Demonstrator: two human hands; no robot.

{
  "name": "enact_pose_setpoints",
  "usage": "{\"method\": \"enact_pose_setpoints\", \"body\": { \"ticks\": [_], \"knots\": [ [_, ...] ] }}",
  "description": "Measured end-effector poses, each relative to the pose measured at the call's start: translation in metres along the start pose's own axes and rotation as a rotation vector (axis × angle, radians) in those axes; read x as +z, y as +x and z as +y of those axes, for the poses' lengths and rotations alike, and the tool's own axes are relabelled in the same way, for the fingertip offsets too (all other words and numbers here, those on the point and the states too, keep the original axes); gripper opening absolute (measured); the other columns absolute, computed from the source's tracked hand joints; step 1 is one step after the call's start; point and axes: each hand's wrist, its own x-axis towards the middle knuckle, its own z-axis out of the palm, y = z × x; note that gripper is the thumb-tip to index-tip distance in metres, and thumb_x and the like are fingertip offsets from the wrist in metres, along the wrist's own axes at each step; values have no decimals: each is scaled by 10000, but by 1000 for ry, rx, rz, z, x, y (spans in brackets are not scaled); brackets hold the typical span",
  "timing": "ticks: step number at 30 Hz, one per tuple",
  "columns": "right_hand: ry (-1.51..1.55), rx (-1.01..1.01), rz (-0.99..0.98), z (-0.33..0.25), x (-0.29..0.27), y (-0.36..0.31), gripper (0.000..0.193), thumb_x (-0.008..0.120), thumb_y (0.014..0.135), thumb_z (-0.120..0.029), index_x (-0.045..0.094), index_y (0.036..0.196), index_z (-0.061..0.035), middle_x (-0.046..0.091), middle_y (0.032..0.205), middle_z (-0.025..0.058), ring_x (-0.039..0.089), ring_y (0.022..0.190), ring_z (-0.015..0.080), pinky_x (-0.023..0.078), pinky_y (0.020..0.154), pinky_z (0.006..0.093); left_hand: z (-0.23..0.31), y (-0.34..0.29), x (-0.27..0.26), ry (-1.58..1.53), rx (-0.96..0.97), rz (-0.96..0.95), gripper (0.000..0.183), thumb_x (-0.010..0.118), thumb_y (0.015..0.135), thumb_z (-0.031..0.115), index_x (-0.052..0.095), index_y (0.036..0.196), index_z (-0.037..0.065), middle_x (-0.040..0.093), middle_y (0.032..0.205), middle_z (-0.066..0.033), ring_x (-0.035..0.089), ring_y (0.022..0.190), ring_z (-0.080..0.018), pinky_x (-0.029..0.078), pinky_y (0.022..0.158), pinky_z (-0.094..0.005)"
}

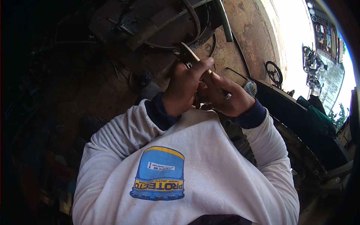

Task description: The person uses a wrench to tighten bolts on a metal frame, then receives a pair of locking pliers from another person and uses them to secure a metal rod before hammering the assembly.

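Both hands meet in front of my chest around a narrow flat piece (190, 51) with a pale edge and a dark side face; its exact kind I cannot make out. It slants up and away, its far end sticking out beyond my fingers. My left hand (183, 84) is closed on it, thumb laid along the pale edge. From the other side my right hand (228, 93) grips its near part, the thumb tip close to the left one. A small shiny metal bit (227, 96) shows at the right fingers. The lower fingers are partly hidden.
Beyond my hands stands a dark metal frame (150, 28) with bars and a round hoop. A bare wheel (273, 73) lies on the brown floor (247, 22) to the right. Dark bulky objects (303, 123) line the right side, and motorcycles (314, 67) stand outside in bright light.
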Motion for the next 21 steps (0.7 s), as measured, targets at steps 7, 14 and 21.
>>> {"method": "enact_pose_setpoints", "body": {
  "ticks": [7,14,21],
  "knots": [
    [140,9,48,-9,6,9,457,523,939,-522,580,1112,-103,602,955,50,599,839,183,485,743,304,2,6,-5,-54,-69,10,336,647,878,410,590,798,90,584,737,-14,570,612,-117,471,537,-266],
    [86,60,111,-5,9,13,636,466,879,-561,489,1298,-84,597,1135,111,591,991,218,452,885,356,8,2,-5,16,-31,3,305,634,885,410,581,770,133,575,732,18,567,711,-86,441,672,-252],
    [197,40,45,-7,11,13,505,501,936,-478,514,1297,-125,575,1102,78,590,954,209,491,856,360,14,1,-6,25,-103,-9,251,608,891,348,572,767,133,563,719,20,570,690,-86,447,641,-245]
  ]
}}
